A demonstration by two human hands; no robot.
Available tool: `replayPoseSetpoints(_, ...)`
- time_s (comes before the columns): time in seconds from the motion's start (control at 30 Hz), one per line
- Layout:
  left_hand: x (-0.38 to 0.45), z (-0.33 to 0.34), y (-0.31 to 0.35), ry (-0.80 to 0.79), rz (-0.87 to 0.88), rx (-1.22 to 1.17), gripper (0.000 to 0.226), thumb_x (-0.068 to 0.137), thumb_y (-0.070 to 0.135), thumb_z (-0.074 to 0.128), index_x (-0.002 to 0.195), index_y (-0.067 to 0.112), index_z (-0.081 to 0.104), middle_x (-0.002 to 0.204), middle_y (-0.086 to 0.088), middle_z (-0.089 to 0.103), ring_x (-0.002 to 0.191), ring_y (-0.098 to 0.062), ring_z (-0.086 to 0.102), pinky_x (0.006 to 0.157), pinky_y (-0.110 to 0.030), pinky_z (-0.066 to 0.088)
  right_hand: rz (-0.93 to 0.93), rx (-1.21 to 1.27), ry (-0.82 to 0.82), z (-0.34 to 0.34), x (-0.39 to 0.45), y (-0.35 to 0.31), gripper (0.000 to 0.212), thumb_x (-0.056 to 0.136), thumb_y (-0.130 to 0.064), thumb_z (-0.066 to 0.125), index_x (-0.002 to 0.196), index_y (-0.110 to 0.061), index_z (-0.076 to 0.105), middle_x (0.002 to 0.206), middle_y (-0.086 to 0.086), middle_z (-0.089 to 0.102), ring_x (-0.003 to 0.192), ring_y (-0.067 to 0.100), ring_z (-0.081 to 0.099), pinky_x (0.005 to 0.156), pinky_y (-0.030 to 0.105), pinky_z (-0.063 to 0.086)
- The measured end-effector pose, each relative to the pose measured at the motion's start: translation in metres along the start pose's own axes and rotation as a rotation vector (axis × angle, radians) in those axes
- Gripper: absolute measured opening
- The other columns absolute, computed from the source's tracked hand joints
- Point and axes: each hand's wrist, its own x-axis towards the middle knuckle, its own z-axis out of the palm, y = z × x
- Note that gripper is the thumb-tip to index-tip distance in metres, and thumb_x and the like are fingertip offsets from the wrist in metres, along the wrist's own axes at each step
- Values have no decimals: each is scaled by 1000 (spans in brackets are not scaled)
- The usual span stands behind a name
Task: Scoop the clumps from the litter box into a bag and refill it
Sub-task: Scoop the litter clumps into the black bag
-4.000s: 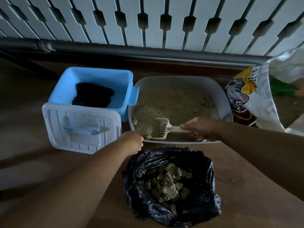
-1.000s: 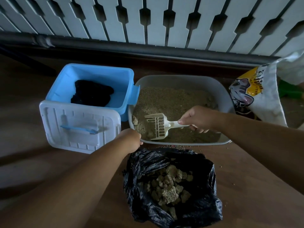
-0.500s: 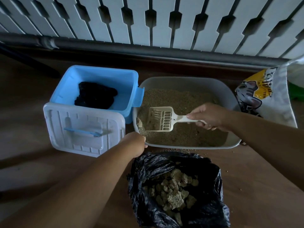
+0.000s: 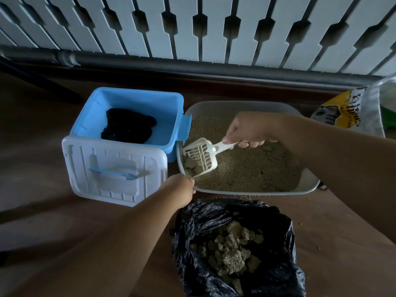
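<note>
One scoop (image 4: 200, 156) in right hand (image 4: 249, 127) grip, clump aboard; left hand (image 4: 182, 189) pinching one bag (image 4: 214, 217)

black bag (image 4: 214, 219), cream scoop (image 4: 200, 156), blue bin (image 4: 137, 97)

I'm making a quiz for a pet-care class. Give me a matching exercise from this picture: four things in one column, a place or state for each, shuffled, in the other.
Things:
1. scoop
2. black bag
3. white lid
4. litter sack

Places or states:
A. leans against the blue bin
B. open on the floor, holding clumps
C. right of the litter box
D. gripped by the right hand, clumps on it

Pairs: 1-D, 2-B, 3-A, 4-C
</note>
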Motion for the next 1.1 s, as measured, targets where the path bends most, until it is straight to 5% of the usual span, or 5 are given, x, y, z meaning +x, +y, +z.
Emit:
replayPoseSetpoints(0.33, -5, 1, -3, 10, 14, -108, 58, 99, -2, 41, 154, 6, 26, 150, -12, 44, 134, -24, 47, 109, -36, 43, 27, 592, -12, 16, -44, 104, 30, 94, -31, 60, 107, -6, 71, 57, 0, 43, 46, 11, 25, 43, 22, 19)
replayPoseSetpoints(0.5, -17, -5, 0, -7, 55, -120, 47, 108, 29, 30, 120, 0, 65, 127, -18, 65, 117, -32, 60, 95, -37, 46, 19, 632, 53, 16, -77, 121, 32, 87, -33, 62, 102, -6, 71, 59, 1, 42, 47, 11, 25, 42, 21, 19)
replayPoseSetpoints(0.67, -39, -2, 4, -227, -22, -174, 80, 94, 71, 37, 153, 18, 37, 160, -12, 31, 143, -31, 36, 116, -42, 31, 15, 536, 111, 15, -103, 121, 29, 90, -31, 62, 100, -6, 71, 52, -2, 41, 44, 10, 27, 45, 22, 21)
replayPoseSetpoints(0.8, -46, -3, 6, -345, 34, -68, 112, 54, 90, 62, 145, 26, 49, 155, -5, 42, 138, -28, 43, 115, -45, 33, 26, 452, 60, 12, -116, 118, 25, 89, -32, 64, 92, -9, 74, 53, 2, 38, 41, 12, 24, 44, 22, 18)
replayPoseSetpoints(1.1, -42, 1, 4, -154, 111, 158, 56, 94, 41, 63, 136, 5, 56, 132, -14, 58, 117, -26, 58, 96, -32, 48, 91, 182, -136, 12, -139, 92, 24, 93, -28, 66, 80, -9, 73, 54, 4, 44, 42, 15, 27, 47, 26, 22)
